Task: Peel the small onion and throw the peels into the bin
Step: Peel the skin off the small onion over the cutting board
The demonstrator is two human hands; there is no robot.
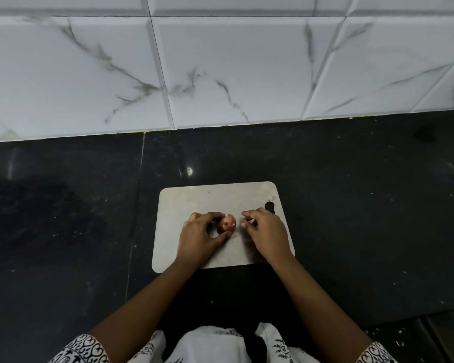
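Light: dim and cool, my bench (351,205) nearly black.
Glare: small bright spot just beyond my cutting board (207,200).
Blur: my fingers (247,214) soft.
Distortion: wall tiles (233,69) bow at edges.

Left hand (199,235) pinching small onion (228,223), right hand (266,230) curled beside, over cutting board (194,200)

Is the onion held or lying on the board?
Held: the left hand pinches the small onion between fingertips and thumb, over the cutting board. Right hand beside it, apart.
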